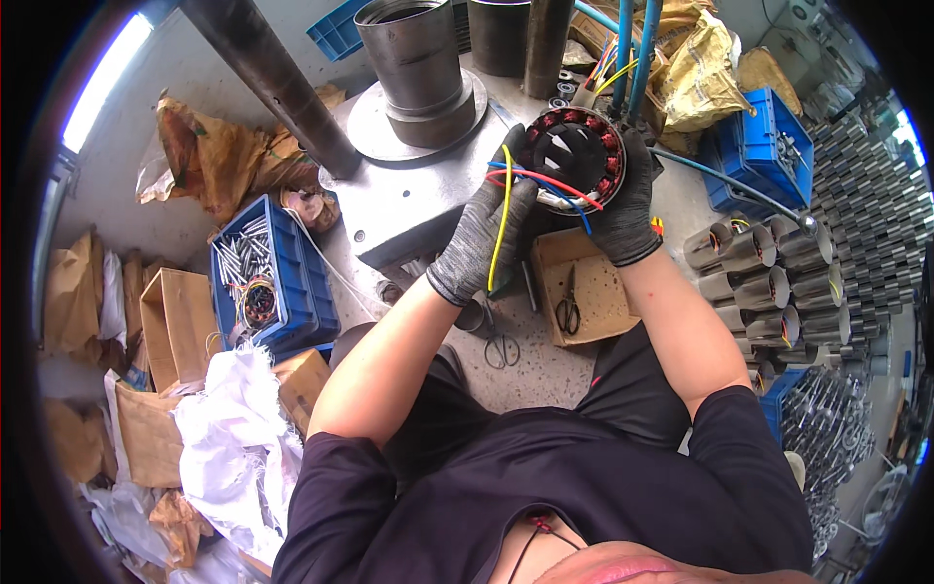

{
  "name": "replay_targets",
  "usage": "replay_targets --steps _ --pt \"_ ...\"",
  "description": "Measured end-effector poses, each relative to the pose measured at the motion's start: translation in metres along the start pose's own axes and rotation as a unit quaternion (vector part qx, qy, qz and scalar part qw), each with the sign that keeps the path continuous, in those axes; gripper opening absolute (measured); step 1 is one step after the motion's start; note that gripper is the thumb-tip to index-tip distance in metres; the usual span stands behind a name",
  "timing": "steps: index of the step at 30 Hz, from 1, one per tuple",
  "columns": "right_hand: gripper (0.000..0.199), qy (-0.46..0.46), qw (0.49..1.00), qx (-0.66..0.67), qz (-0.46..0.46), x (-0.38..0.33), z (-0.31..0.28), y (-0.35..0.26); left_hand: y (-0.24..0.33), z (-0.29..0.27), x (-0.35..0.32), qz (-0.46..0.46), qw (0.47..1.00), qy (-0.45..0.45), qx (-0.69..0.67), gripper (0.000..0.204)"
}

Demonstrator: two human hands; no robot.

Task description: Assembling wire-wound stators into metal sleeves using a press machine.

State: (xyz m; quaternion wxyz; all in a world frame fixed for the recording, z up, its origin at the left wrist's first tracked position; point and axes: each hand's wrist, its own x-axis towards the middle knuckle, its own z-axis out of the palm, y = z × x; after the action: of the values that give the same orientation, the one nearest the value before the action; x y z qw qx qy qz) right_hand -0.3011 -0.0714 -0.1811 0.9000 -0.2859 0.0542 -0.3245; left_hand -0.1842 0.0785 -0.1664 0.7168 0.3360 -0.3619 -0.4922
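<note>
Both of my hands wear dark grey gloves and hold a round motor stator [615, 156] with red-brown copper windings and a dark, open centre. My left hand [479, 238] grips its left side; yellow, red and blue lead wires [505, 219] trail over that hand. My right hand [625, 209] wraps round the stator's right side. Parts of the fingers are hidden behind the stator. Just beyond and to its left is a metal press base [384, 216], bearing a thick steel cylinder [413, 68] on a round plate.
Below my hands, a cardboard box [603, 307] holds black scissors [568, 310]; another pair of scissors [502, 350] lies on the floor. At left, a blue crate [302, 282] contains metal shafts. Several steel sleeves [749, 248] stand at right. A ball-ended lever [730, 185] reaches rightward.
</note>
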Motion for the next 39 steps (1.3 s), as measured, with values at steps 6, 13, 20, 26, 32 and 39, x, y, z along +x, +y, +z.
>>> replay_targets --steps 6,13,20,26,32,39 --pt "0.085 -0.078 0.996 0.005 0.043 -0.002 0.0 -0.006 -0.014 -0.036 -0.001 0.215 0.89 -0.027 0.4 0.067" --pt "0.07 -0.018 0.995 -0.085 0.043 -0.013 0.011 -0.004 0.014 -0.028 0.009 0.144 0.883 0.041 0.445 0.057" --pt "0.064 -0.111 0.991 0.032 0.065 -0.007 0.001 -0.004 0.029 -0.022 0.008 0.093 0.983 0.137 0.08 0.035" --pt "0.076 -0.069 0.986 -0.149 0.017 -0.012 0.011 0.003 0.022 -0.023 0.01 0.227 0.869 0.093 0.429 0.019" --pt "0.08 -0.067 0.979 -0.19 0.042 -0.019 0.01 0.011 0.007 -0.027 0.016 0.299 0.766 0.099 0.56 0.024" --pt "0.083 -0.125 0.954 -0.273 -0.009 -0.027 0.014 0.01 0.014 -0.02 0.017 0.072 0.918 0.173 0.35 0.046"
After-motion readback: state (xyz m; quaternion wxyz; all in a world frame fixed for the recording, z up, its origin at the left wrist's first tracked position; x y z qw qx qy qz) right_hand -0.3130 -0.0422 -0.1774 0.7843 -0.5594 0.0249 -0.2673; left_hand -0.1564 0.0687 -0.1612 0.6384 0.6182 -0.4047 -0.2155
